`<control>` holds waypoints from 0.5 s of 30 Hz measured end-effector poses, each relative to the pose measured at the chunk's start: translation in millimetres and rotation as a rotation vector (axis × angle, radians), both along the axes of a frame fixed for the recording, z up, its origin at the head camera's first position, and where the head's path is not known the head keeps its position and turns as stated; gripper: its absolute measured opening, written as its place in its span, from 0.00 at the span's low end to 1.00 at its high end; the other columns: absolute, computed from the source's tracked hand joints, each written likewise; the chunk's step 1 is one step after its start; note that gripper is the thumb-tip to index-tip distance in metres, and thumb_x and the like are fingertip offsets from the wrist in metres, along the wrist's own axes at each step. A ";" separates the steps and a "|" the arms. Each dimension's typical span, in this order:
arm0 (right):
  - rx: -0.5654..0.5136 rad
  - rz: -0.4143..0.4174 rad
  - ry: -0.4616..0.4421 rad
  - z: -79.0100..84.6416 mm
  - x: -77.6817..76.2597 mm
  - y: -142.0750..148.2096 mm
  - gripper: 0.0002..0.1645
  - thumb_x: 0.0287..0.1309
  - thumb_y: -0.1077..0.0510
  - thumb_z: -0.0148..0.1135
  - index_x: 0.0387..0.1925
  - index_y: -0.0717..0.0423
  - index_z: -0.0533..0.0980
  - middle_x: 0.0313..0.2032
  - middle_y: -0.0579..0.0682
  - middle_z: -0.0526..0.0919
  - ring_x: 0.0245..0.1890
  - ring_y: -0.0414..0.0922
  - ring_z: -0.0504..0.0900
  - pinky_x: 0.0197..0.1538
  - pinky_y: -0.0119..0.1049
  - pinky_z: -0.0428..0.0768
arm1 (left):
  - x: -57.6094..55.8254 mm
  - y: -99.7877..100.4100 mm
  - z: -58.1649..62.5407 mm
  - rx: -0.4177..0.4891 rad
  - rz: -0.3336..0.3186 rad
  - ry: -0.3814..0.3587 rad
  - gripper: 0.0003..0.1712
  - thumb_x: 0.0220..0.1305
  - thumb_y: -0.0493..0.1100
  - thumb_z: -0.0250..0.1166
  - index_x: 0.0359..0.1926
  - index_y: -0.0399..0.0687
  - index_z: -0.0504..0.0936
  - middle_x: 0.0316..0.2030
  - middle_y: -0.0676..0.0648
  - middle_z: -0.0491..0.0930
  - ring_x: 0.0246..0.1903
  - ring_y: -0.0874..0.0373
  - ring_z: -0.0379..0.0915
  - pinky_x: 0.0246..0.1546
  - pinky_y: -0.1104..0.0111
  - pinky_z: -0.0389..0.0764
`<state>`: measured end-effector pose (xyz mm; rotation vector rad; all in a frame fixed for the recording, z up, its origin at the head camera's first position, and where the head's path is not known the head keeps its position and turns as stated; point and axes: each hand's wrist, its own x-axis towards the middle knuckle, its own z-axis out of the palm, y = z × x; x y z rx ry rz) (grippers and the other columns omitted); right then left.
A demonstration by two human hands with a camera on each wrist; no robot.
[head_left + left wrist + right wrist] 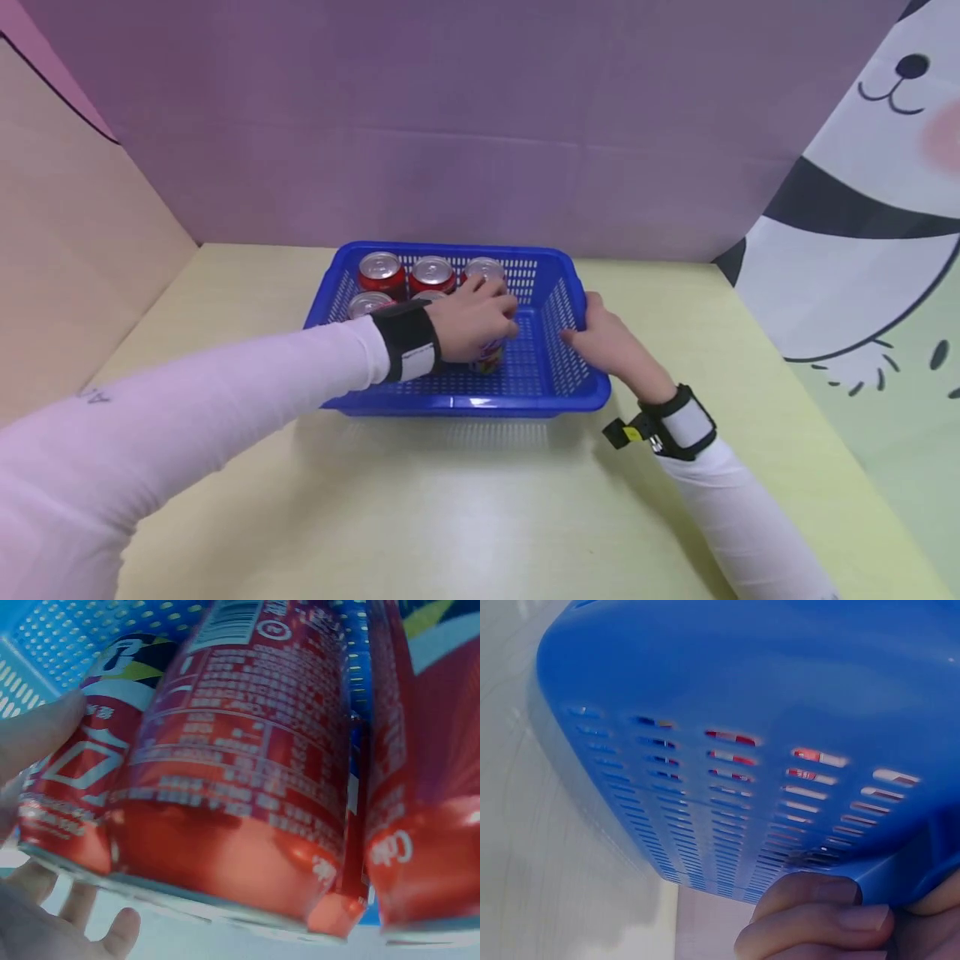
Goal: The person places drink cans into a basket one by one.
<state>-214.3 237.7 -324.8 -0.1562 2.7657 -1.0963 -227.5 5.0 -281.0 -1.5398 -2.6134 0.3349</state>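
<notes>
My left hand (pixel 472 321) reaches into a blue plastic basket (pixel 465 404), its fingers bent over a drink can (pixel 489 358) in the near row. The left wrist view has the thumb (pixel 45 735) against the side of a red can (pixel 82 772) with white and yellow marks, and other fingers past its silver rim. Other red cans (pixel 240 750) stand close beside it. My right hand (pixel 611 342) grips the basket's right rim. From the right wrist camera, its curled fingers (pixel 810 915) show below the slotted wall (pixel 705 795). My left hand and wrist partly hide the near cans.
Several red cans with silver tops, among them one at the back left (pixel 381 271) and one beside it (pixel 432 273), fill the basket's left part. The basket sits on a pale wooden table (pixel 450 517). A purple wall (pixel 465 125) rises behind, with patterned panels (pixel 862 275) at the right.
</notes>
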 end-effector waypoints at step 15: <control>0.064 0.009 0.011 -20.1 -14.1 23.9 0.53 0.62 0.26 0.51 0.67 0.67 0.60 0.41 0.65 0.80 0.34 0.55 0.82 0.32 0.45 0.83 | 23.7 -148.0 17.3 0.520 0.236 0.149 0.31 0.65 0.47 0.66 0.63 0.35 0.72 0.66 0.33 0.61 0.63 0.34 0.54 0.64 0.40 0.51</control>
